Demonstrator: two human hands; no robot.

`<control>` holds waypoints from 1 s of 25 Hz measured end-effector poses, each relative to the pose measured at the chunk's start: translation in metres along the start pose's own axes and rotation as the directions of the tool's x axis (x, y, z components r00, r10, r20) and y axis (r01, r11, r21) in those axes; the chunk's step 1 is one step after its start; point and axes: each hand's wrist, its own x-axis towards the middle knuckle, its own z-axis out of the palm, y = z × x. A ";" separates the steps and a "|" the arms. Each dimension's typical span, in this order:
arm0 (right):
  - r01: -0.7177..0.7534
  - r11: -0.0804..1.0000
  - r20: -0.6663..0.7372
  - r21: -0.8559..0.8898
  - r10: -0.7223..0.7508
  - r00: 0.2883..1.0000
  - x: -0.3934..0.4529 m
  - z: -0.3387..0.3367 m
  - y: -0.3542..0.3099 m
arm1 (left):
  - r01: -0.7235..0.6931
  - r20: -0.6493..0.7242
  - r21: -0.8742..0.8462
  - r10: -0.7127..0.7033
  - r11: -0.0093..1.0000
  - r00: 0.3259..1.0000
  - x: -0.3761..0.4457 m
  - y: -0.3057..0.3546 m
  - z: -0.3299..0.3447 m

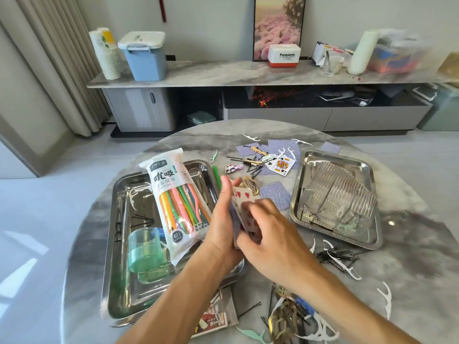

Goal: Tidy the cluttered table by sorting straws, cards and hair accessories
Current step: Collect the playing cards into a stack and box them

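Note:
Both my hands hold a stack of playing cards [243, 202] above the middle of the round table; a hearts card faces me. My left hand [223, 224] grips the stack from the left, and my right hand [270, 237] curls round its right side. A bag of coloured straws [177, 202] lies across the left steel tray [119, 244]. More cards [274, 194] lie face down and face up at the far middle, mixed with hair clips [233, 168] and black hairpins [337, 256].
The right steel tray [367, 170] holds a clear ribbed cup stack and hairpins. Green plastic cups [144, 249] lie in the left tray. White floss picks [344, 265], a card box [213, 316] and hair ties [283, 316] litter the near edge. A sideboard stands behind.

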 end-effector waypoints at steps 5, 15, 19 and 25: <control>-0.162 0.981 -0.109 0.103 0.173 0.979 0.009 -0.006 0.011 | 0.083 0.011 0.076 -0.084 0.994 0.996 -0.006 0.000 0.008; 0.163 0.987 0.343 -0.013 -0.149 0.927 0.032 -0.026 0.042 | 0.301 -0.095 0.257 -0.286 0.918 0.953 -0.009 0.003 0.013; -0.167 0.935 0.492 0.313 -0.009 0.870 0.057 -0.038 0.054 | 0.257 -0.214 0.223 -0.210 0.940 0.954 0.001 0.005 0.009; -0.445 0.842 0.051 -0.304 0.481 0.875 0.120 0.001 0.088 | 0.197 -0.254 0.248 -0.132 0.949 0.958 0.019 0.015 0.001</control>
